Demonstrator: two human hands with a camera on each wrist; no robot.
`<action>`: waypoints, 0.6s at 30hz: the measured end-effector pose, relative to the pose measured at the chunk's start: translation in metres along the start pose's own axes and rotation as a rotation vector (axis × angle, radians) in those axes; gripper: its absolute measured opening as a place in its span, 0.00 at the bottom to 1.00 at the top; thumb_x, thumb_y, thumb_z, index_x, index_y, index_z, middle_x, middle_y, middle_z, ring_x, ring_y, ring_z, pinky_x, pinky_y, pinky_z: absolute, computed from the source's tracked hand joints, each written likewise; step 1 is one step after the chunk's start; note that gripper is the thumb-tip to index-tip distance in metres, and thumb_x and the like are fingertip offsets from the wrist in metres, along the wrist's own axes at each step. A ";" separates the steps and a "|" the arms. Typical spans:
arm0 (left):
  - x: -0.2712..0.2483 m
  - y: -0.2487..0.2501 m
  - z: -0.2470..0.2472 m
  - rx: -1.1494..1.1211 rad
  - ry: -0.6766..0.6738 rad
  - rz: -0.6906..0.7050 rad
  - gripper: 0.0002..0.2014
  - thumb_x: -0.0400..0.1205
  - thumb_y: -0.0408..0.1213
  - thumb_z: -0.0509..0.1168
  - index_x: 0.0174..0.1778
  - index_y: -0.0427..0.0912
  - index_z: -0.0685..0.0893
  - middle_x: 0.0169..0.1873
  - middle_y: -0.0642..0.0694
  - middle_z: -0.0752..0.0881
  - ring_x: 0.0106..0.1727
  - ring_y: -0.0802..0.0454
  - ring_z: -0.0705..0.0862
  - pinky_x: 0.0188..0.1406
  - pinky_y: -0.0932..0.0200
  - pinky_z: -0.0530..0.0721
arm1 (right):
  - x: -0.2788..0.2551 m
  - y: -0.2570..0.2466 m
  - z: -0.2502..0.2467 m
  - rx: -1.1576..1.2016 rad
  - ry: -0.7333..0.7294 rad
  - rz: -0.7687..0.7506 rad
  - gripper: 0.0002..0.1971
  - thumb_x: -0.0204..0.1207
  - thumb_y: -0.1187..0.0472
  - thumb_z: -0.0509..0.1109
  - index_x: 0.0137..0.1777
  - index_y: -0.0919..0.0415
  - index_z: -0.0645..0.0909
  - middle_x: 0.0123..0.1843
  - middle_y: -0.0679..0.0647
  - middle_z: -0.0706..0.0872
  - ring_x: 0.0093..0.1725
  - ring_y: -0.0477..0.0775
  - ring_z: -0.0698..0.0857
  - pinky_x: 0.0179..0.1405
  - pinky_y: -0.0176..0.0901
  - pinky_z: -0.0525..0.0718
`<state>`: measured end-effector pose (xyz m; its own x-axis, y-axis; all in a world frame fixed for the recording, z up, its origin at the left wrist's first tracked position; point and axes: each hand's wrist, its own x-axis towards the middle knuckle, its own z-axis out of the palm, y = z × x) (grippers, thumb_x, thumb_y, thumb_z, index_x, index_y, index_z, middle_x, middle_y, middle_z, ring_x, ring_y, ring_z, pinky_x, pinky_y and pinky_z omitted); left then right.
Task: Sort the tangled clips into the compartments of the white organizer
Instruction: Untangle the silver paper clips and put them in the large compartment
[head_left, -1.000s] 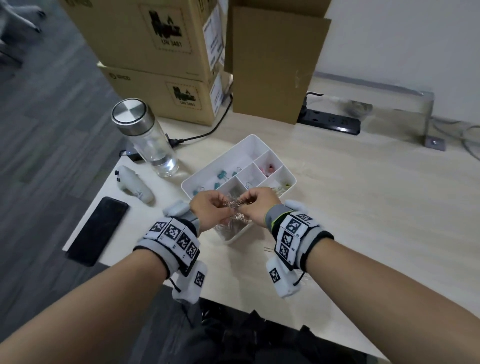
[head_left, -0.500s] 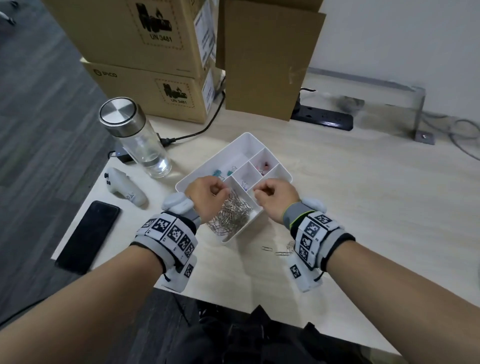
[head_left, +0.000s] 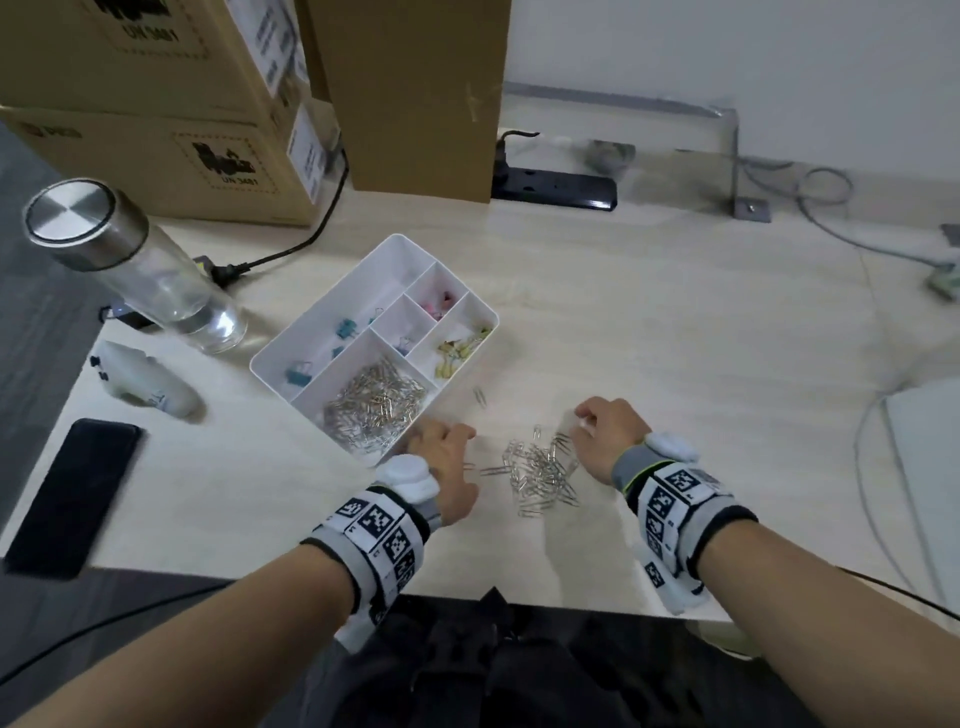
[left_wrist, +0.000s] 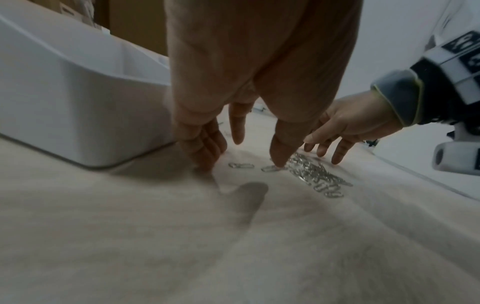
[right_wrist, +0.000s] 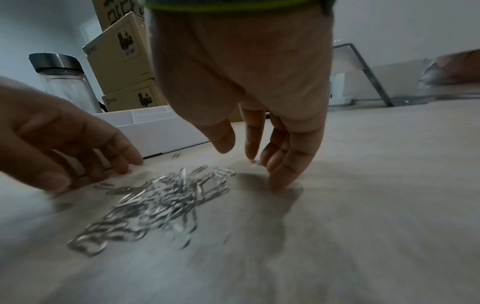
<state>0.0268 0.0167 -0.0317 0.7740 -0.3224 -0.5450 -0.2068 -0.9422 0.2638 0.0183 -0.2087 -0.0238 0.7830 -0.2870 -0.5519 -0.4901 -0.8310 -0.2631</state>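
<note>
A tangle of silver paper clips (head_left: 540, 470) (right_wrist: 158, 197) (left_wrist: 314, 176) lies on the light wooden table between my hands. My left hand (head_left: 441, 457) (left_wrist: 241, 144) hangs over its left edge with fingers pointing down, the thumb tip touching a stray clip. My right hand (head_left: 605, 434) (right_wrist: 246, 150) hovers at the tangle's right edge, fingers spread downward and empty. The white organizer (head_left: 270, 358) (left_wrist: 78, 98) sits just behind my left hand. Its big near compartment holds many silver clips (head_left: 374, 410); other compartments hold teal, pink and yellow binder clips.
One loose clip (head_left: 480, 397) lies beside the organizer. A glass bottle (head_left: 135, 265), a white controller (head_left: 145, 384) and a black phone (head_left: 72, 493) sit at the left. Cardboard boxes (head_left: 171, 104) and a power strip (head_left: 553, 189) stand at the back, cables at the right.
Both hands left the organizer, where they pulled clips apart, and came down toward me to the tangle on the table. The camera view shifted right and closer.
</note>
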 end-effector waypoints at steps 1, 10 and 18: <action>0.000 0.004 0.004 -0.027 0.003 -0.009 0.32 0.74 0.48 0.67 0.74 0.55 0.64 0.72 0.44 0.68 0.68 0.43 0.75 0.66 0.49 0.77 | -0.003 0.002 0.006 0.010 -0.004 -0.009 0.16 0.79 0.53 0.62 0.66 0.54 0.76 0.65 0.57 0.78 0.56 0.61 0.83 0.54 0.50 0.84; 0.020 0.031 0.000 -0.301 0.224 0.081 0.25 0.76 0.38 0.64 0.71 0.51 0.71 0.65 0.47 0.76 0.62 0.48 0.80 0.61 0.52 0.82 | -0.015 -0.013 0.030 0.102 -0.011 -0.191 0.13 0.79 0.55 0.63 0.62 0.53 0.78 0.64 0.56 0.79 0.58 0.60 0.82 0.58 0.47 0.81; 0.038 0.042 -0.009 0.061 0.144 0.123 0.23 0.80 0.32 0.59 0.72 0.41 0.71 0.69 0.40 0.73 0.68 0.42 0.73 0.64 0.53 0.71 | -0.002 -0.009 0.018 -0.018 -0.049 -0.243 0.18 0.78 0.58 0.61 0.68 0.53 0.75 0.69 0.58 0.75 0.66 0.62 0.76 0.63 0.50 0.78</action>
<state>0.0531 -0.0343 -0.0338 0.8175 -0.4229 -0.3910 -0.3372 -0.9018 0.2703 0.0146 -0.1918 -0.0346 0.8571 -0.0547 -0.5122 -0.2826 -0.8812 -0.3789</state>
